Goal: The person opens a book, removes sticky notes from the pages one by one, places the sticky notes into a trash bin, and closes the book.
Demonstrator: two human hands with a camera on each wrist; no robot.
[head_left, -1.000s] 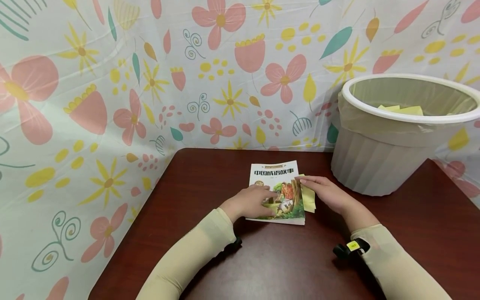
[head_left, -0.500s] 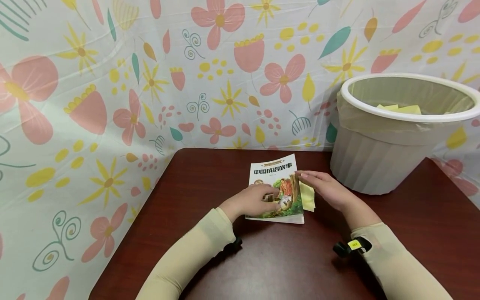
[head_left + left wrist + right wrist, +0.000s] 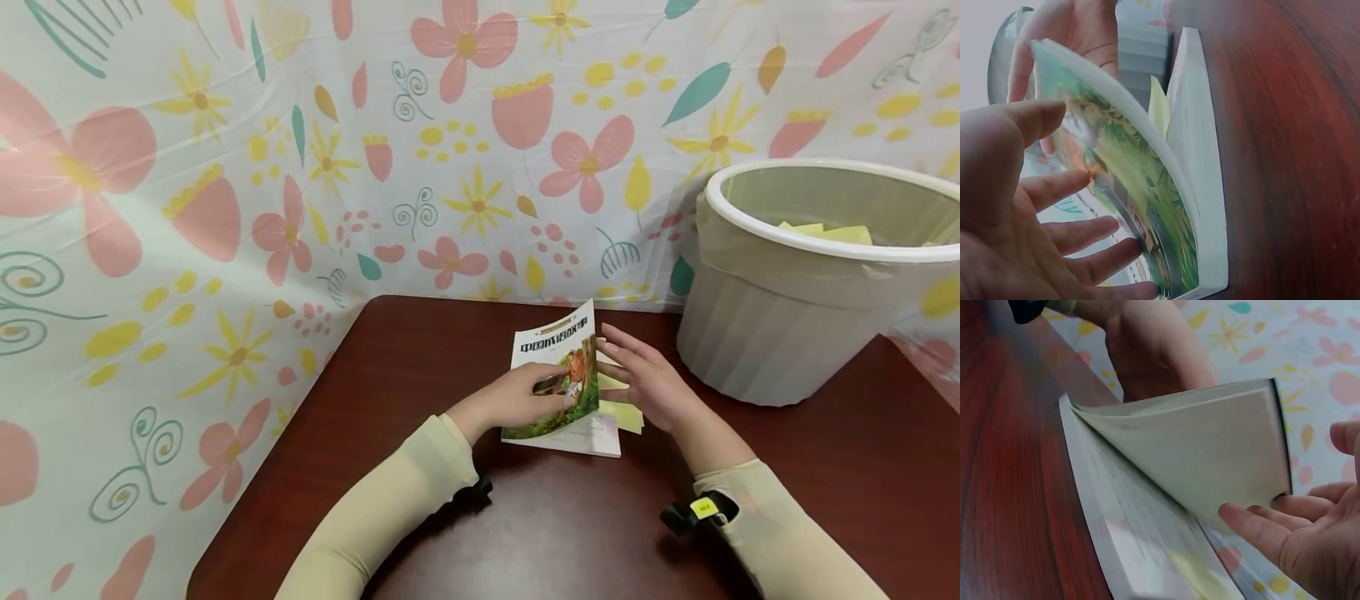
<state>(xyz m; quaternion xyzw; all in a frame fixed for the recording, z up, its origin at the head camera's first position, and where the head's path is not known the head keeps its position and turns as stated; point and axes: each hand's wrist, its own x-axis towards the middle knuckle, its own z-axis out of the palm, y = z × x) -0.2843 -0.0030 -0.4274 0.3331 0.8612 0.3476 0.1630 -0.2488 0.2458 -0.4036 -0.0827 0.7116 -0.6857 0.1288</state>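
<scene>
- Head view: the book [image 3: 558,354] lay on the counter [image 3: 540,533] between your hands, left of the bin [image 3: 780,317].
- Your left hand [image 3: 517,396] rested against the cover, fingers spread, not curled round it.
- Your right hand [image 3: 648,383] was at the raised edge, fingers extended and apart, thumb clear; the right wrist view put its fingertips at the lifted pages.
- Done, as I judged it: the book was parted, its cover and some pages tilted up from the lower block.
- Left, likewise: the opening looked only partway; the raised part was not laid flat.
- Yellow paper [image 3: 621,415] still protruded at the right edge; whether it was loose, I couldn't tell.
- More yellow sheets [image 3: 847,234] lay in the bin.
</scene>
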